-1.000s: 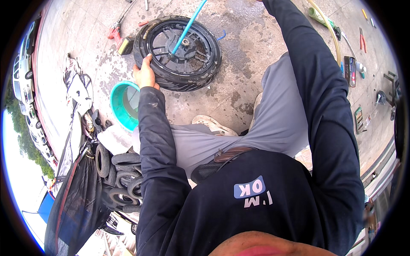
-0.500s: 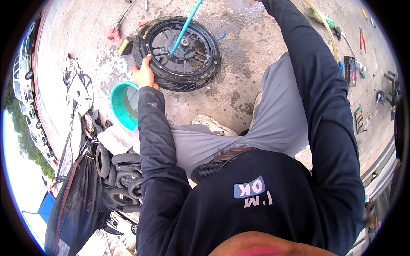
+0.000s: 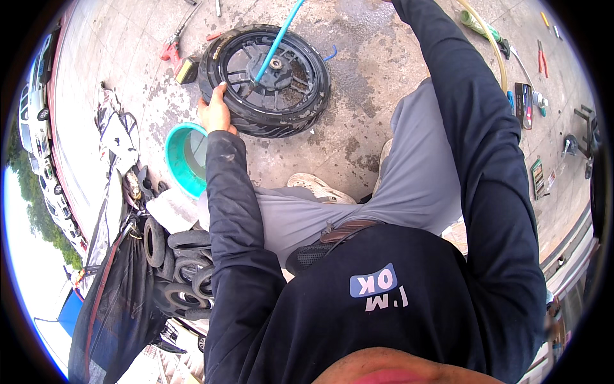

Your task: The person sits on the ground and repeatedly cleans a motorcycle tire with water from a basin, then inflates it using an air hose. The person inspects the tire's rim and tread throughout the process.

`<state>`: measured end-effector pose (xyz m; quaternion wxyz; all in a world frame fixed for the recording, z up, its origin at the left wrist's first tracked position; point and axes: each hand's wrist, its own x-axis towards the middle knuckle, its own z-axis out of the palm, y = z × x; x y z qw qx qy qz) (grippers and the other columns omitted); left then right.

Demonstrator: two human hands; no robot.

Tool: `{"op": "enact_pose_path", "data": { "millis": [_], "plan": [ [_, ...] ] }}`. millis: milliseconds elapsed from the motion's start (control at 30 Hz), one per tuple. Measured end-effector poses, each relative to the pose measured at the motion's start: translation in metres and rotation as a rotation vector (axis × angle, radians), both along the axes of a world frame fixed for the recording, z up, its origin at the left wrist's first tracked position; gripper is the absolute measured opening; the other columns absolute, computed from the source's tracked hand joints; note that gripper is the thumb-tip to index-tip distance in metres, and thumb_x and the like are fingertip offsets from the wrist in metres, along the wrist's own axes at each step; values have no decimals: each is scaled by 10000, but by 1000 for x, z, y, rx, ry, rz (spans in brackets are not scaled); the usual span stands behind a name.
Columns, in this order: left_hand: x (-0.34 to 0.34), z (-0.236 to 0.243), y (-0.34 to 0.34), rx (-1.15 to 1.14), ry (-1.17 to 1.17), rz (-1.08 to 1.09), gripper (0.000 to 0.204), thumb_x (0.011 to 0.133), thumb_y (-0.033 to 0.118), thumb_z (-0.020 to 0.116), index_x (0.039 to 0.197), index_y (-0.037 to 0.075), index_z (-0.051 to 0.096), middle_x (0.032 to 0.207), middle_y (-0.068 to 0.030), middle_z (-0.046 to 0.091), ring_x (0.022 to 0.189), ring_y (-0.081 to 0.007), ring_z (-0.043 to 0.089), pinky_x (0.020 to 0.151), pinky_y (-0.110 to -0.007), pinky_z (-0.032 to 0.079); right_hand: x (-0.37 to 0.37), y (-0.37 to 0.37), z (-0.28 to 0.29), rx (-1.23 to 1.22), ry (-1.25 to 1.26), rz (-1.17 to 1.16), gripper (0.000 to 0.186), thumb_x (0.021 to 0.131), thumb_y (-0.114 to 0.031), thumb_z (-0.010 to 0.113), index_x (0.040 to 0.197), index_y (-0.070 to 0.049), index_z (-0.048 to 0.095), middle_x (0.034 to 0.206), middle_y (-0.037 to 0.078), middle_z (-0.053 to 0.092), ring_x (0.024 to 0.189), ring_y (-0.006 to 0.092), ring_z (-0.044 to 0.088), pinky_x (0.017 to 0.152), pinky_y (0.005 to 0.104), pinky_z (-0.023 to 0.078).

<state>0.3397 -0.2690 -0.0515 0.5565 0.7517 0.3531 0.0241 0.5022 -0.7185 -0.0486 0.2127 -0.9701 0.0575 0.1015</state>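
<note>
A motorcycle wheel with a black tyre [image 3: 275, 128] lies on the wet, stained concrete in front of me. My left hand [image 3: 216, 114] is closed on the tyre's near left edge, thumb on top and the other fingers down its outer side. A light-blue hose [image 3: 275, 48] comes down from the top edge of the picture; its lower end is over the wheel's spokes beside the hub. My right arm [image 3: 457, 70] stretches up and away, and only a sliver of that hand shows at the top edge. Its fingers are cut off from view.
A teal bucket [image 3: 171, 153] stands by my left forearm. A red cordless power tool [image 3: 171, 54] lies left of the wheel. Old tyres [image 3: 185, 240] are piled at lower left. Red-handled pliers [image 3: 543, 61], a yellowish hose [image 3: 495, 48] and a green bottle [image 3: 473, 20] lie to the right.
</note>
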Motion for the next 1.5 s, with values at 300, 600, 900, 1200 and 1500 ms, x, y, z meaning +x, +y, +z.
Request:
{"op": "enact_pose_path", "data": {
  "millis": [300,600,900,1200,1500],
  "plan": [
    [3,-13,9,64,2,6,970,735,296,803,1451,-168,341,1431,-291,472,1253,-332,547,1043,-374,447,-3,2,6,-3,1,-21,372,727,-289,766,970,-9,733,962,248,717,924,373,710,821,449,569],
    [2,-5,-1,-15,-71,36,633,814,156,757,1290,-134,458,1120,-218,654,918,-288,689,821,-376,565,-5,1,9,19,10,-23,374,729,-283,765,982,-10,729,967,250,716,932,375,708,820,453,565],
    [-4,5,-7,-30,-54,29,760,800,178,766,1373,-154,394,1243,-254,599,1049,-308,651,900,-375,536,-5,5,3,100,-40,90,505,712,-380,826,1041,-14,713,987,254,711,955,375,697,841,437,558],
    [1,-9,6,0,-45,-12,803,834,224,784,1413,-144,366,1302,-228,575,1105,-290,625,936,-364,517,-6,0,4,275,-257,39,750,743,-501,847,1233,-1,577,1102,244,687,1062,372,675,925,428,529],
    [3,5,-3,-82,-9,-20,911,835,323,788,1464,-149,328,1416,-267,497,1226,-313,564,1027,-376,459,-21,-4,49,197,-221,14,769,733,-640,802,1155,-17,643,1016,204,706,977,353,697,864,435,546]
  ]
}}
